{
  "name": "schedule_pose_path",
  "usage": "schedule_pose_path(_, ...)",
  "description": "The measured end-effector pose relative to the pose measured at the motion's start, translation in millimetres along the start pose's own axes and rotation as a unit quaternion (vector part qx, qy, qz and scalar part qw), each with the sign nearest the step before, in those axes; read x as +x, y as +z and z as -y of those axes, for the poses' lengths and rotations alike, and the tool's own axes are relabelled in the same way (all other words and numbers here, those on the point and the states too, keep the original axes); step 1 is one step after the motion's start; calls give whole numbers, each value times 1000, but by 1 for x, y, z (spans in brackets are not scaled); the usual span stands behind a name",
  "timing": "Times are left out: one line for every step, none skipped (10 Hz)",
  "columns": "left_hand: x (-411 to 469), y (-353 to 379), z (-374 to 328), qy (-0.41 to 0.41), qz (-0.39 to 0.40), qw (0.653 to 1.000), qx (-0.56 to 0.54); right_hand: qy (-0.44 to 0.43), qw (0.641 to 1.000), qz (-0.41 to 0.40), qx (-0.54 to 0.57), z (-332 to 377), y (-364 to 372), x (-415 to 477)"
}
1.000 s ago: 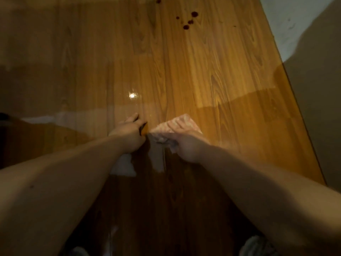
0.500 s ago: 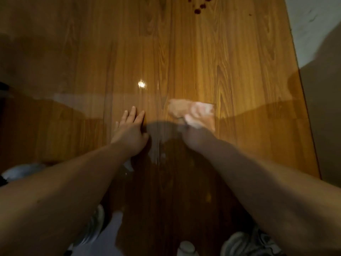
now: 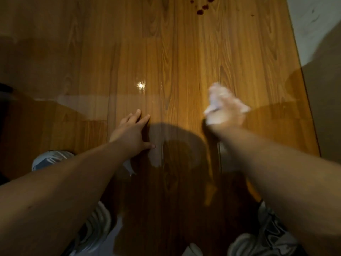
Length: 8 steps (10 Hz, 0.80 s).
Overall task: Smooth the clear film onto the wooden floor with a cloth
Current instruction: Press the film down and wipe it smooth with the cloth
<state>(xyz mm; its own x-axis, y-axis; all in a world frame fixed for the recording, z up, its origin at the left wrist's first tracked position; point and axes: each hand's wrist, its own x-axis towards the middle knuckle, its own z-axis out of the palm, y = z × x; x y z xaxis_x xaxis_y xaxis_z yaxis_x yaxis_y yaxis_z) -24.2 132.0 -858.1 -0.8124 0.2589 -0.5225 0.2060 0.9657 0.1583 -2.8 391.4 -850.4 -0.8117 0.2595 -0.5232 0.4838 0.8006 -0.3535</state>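
A glossy clear film (image 3: 166, 74) covers the wood-grain floor (image 3: 239, 52), catching a small bright glint of light. My left hand (image 3: 132, 132) lies flat on the film with fingers straight and spread, left of centre. My right hand (image 3: 227, 112) is blurred by motion, to the right of centre; it grips a bunched pale pinkish cloth (image 3: 215, 97) and holds it against the film.
Several dark red spots (image 3: 202, 7) mark the floor at the top. A grey concrete strip (image 3: 317, 34) borders the wood on the right. Grey sneakers (image 3: 49, 159) show at the left and along the bottom edge. Heavy shadow covers the near floor.
My right hand has swept the cloth rightward and away from me across the film. My left hand went from gripping something orange to lying flat with straight fingers.
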Motion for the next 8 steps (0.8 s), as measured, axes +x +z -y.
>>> schedule_pose_path(-2, 2, 0, 7, -27, 1000, -7, -337, 933, 10, -127, 39, 42, -28)
schedule_pose_path(-1, -16, 0, 14, 3, 1000, -8, -295, 954, 9, -57, 53, 32, -17)
schedule_pose_path(8, -51, -10, -42, 65, 966, -247, 7, 982, 59, 182, 76, -19, -1)
schedule_pose_path(12, -97, -30, -78, 77, 855, -507, 75, 895, 138, 417, 119, -69, -3)
schedule_pose_path(9, -152, -39, -81, 72, 818, -565, 69, 840, 131, 522, 155, -99, -20)
schedule_pose_path(12, -186, -42, -60, 163, 762, -624, 11, 823, 126, 554, 159, -116, -32)
schedule_pose_path(20, -185, -69, -18, 235, 748, -621, 2, 753, 121, 647, 115, -121, -33)
schedule_pose_path(19, -172, -104, -2, 223, 758, -613, 29, 763, 72, 641, 77, -113, -37)
